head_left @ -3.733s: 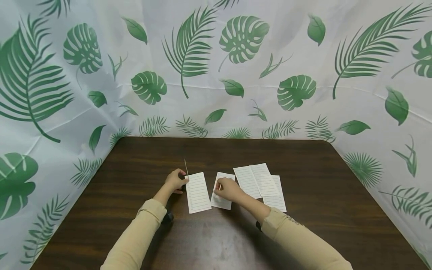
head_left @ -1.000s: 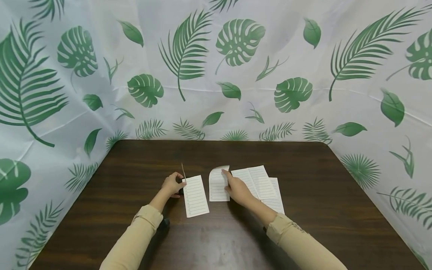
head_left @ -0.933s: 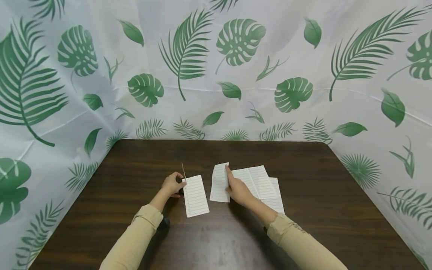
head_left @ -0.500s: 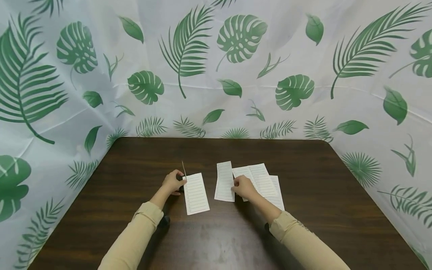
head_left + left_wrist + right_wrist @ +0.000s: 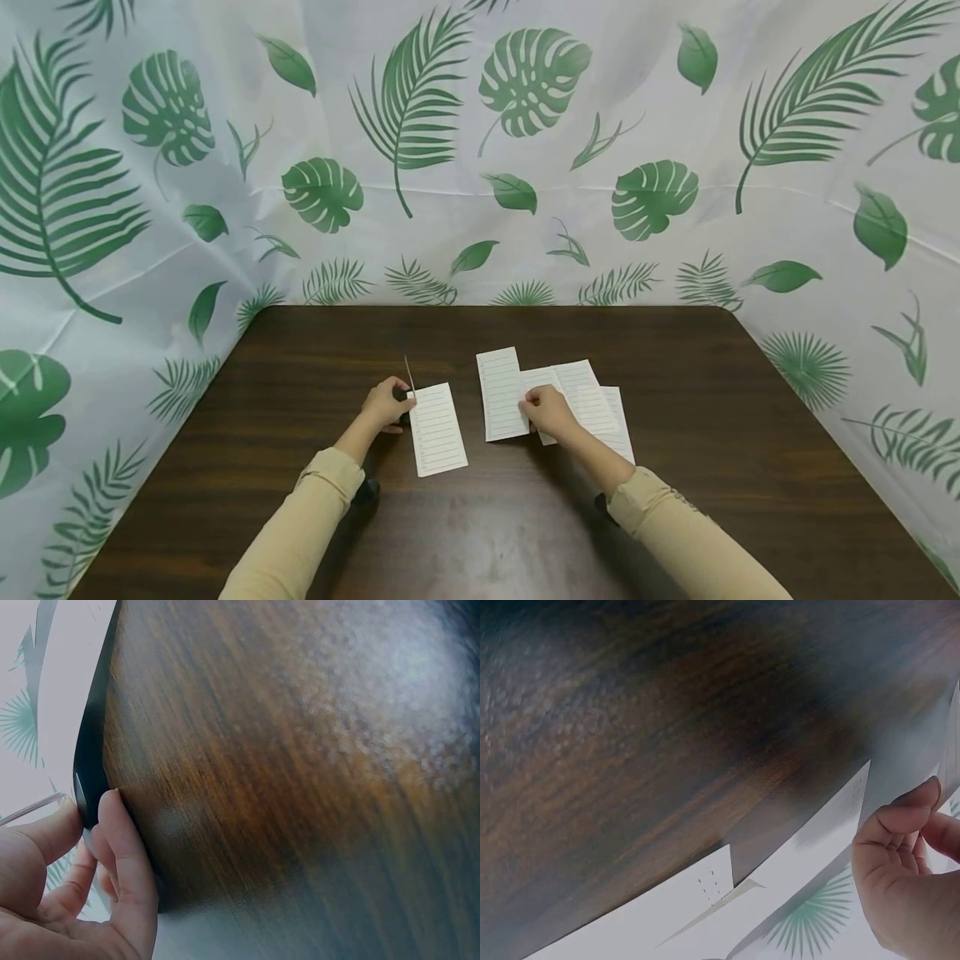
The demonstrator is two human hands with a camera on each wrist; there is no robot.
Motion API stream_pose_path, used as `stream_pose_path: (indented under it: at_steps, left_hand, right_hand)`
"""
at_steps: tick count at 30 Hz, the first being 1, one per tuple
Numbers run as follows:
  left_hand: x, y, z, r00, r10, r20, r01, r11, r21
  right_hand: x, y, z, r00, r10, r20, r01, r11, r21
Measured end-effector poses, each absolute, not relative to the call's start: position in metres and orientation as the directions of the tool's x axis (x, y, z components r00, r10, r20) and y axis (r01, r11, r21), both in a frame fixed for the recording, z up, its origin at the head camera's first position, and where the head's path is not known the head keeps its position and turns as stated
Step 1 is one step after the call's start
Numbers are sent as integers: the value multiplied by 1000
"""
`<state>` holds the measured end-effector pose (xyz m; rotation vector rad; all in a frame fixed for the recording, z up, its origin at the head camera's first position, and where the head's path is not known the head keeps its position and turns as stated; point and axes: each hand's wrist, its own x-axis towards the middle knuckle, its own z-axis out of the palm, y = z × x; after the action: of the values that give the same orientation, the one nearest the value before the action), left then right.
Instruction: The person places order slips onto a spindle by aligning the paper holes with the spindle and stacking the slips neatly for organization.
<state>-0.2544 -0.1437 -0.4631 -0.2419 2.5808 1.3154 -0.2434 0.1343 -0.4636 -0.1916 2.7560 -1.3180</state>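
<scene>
So the lined sheet [image 5: 501,392] slid a bit farther out, pinched by the right hand [image 5: 549,414] at the paper pile [image 5: 585,392]'s left edge. Left hand [image 5: 385,406]'s gripping a lined card [image 5: 438,429], farther left of that pile; print's too tiny to read.

hands [image 5: 384,407]: 2 | lined sheets [image 5: 438,431]: at least 5 | sleeves [image 5: 300,521]: 2 | table [image 5: 465,542]: 1

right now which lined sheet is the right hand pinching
The middle sheet, between the leftmost sheet and the overlapping sheets; the right hand pinches its right edge.
</scene>
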Motion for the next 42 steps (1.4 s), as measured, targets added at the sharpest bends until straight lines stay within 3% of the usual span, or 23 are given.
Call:
stream_pose_path:
  at_steps: [8, 20, 42]
  left_hand:
    - [-257, -143, -456, -957, -46, -286, -261, 569, 780]
    - [-263, -138, -454, -918, -42, -393, -344, 576, 742]
    - [-258, -157, -447, -920, -31, -391, -350, 515, 783]
  right_hand:
    - [-244, 135, -451, -986, -159, -50, -48, 560, -827]
    - [-242, 132, -441, -984, -159, -84, -16, 545, -839]
    - [-232, 119, -434, -971, -200, -130, 19, 478, -878]
